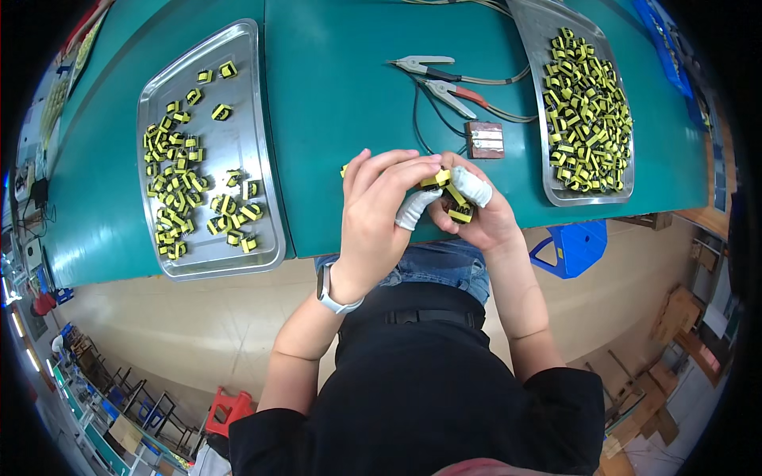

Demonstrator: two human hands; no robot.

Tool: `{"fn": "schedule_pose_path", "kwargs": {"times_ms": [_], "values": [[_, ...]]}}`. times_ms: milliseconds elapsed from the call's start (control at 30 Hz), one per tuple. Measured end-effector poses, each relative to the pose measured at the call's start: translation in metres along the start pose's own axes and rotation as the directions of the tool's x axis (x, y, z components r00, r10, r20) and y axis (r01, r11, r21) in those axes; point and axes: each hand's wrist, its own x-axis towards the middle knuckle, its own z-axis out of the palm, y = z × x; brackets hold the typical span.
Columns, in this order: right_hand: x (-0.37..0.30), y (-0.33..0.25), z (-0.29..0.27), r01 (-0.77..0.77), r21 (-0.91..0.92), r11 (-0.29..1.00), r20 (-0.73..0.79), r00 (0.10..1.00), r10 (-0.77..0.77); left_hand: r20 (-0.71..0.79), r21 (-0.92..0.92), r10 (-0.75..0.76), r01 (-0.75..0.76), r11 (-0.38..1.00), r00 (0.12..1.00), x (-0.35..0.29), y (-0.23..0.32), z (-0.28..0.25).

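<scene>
My left hand point(379, 198) and my right hand point(482, 218) meet over the front edge of the green table. Both are closed around small yellow-and-black transformers point(459, 213). Another transformer point(434, 179) shows between the left fingertips and thumb. White wrapping covers both thumbs. My right fingers curl under the lower pieces, partly hiding them. A bit of yellow pokes out behind the left fingers, mostly hidden. Just beyond the right hand sits a brown block point(486, 146) with metal plates, wired by black leads.
To the left lies a metal tray point(238, 143) with scattered transformers; at the right another metal tray point(547, 170) holds a dense heap. Two clip leads, one black-sleeved point(429, 63) and one red-sleeved point(456, 97), rest on the table point(333, 95). A blue stool point(578, 247) stands below, right.
</scene>
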Motion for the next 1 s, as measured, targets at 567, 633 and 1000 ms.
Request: {"fn": "schedule_pose_path", "kwargs": {"times_ms": [567, 633, 1000], "values": [[-0.015, -0.075, -0.015, 0.035, -0.996, -0.086, 0.079, 0.805, -0.588, 0.13, 0.242, -0.249, 0.213, 0.947, 0.96, -0.025, -0.022, -0.043], [-0.015, -0.075, -0.015, 0.007, -0.998, -0.064, 0.042, 0.815, -0.578, 0.142, 0.241, -0.235, 0.196, 0.95, 0.962, -0.027, -0.034, -0.044], [-0.022, -0.057, -0.025, 0.265, -0.487, 0.832, -0.127, 0.921, -0.368, 0.143, 0.35, -0.098, 0.042, 0.936, 0.985, -0.007, -0.028, -0.027]]}}
